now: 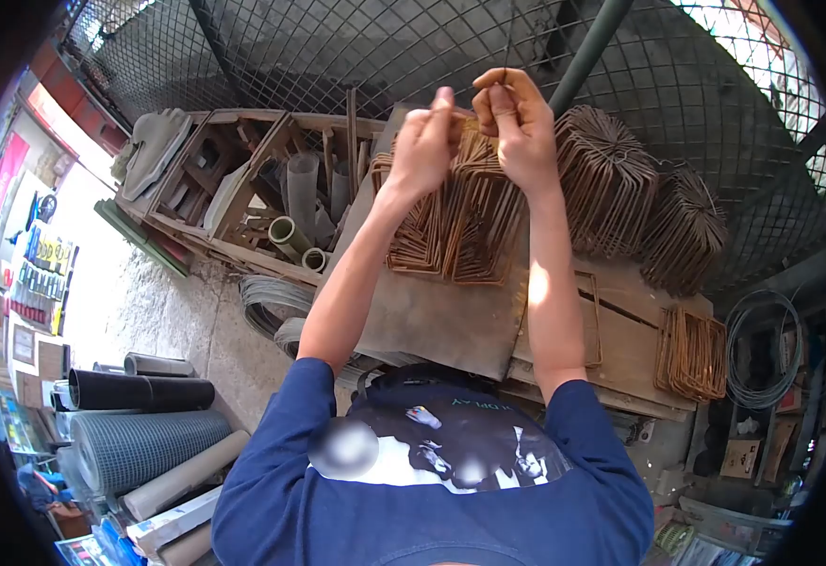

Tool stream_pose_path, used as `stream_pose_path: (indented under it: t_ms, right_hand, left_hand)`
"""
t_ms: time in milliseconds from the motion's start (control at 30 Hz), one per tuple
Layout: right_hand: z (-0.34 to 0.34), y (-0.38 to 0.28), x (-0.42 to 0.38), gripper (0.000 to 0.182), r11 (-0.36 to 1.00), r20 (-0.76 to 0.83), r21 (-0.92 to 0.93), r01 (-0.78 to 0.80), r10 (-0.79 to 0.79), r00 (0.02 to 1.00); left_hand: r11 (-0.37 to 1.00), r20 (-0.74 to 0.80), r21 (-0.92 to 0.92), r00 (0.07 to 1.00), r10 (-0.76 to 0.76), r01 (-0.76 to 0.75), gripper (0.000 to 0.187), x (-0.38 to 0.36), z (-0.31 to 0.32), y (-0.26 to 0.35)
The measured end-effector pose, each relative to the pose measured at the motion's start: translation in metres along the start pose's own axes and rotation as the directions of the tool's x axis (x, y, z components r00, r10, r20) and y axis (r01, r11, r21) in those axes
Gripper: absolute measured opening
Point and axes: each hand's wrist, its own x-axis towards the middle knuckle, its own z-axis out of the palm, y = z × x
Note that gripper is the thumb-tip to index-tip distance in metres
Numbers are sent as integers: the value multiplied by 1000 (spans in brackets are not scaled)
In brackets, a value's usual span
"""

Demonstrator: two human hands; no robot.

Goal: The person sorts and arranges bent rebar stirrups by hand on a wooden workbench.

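My left hand (pixel 421 151) is raised over the bench, fingers curled in and thumb up; it is slightly blurred. Beside it my right hand (pixel 523 127) is pinched closed, thumb against the fingers. Anything in either hand is too small or hidden to make out. Just below both hands lies a bundle of rusty rebar stirrups (pixel 455 226), bent into rectangles and packed side by side on the bench (pixel 432 307). To the right, close to my right forearm, stands another bundle of stirrups (pixel 606 179).
Further right are a third stirrup bundle (pixel 686 231), a smaller stack of stirrups (pixel 691 354) and a wire coil (pixel 764 344). A wire mesh fence (pixel 338 57) runs behind. Wooden shelving with pipes (pixel 286 236) stands left; mesh rolls (pixel 154 443) lie lower left.
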Motion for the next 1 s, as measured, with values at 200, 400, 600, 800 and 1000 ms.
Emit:
stream_pose_path:
  t_ms: [200, 400, 600, 800, 1000]
  right_hand:
    - [11, 7, -15, 14, 981, -168, -55, 185, -191, 967]
    - [18, 12, -15, 20, 932, -150, 299, 205, -167, 975]
    - [31, 5, -12, 22, 907, -173, 406, 108, -40, 984]
    - [51, 18, -14, 22, 953, -138, -7, 303, -301, 944]
    - [39, 12, -9, 21, 963, -424, -15, 268, -249, 870]
  left_hand:
    - [952, 237, 239, 962, 135, -193, 43, 6, 2, -28]
    - [766, 306, 537, 928, 214, -354, 34, -12, 7, -4]
    - [516, 424, 614, 801, 423, -597, 27, -20, -17, -18]
    - [202, 429, 778, 738, 520, -595, 31, -3, -26, -11]
    - [93, 358, 922, 918, 171, -377, 37, 2, 2, 1]
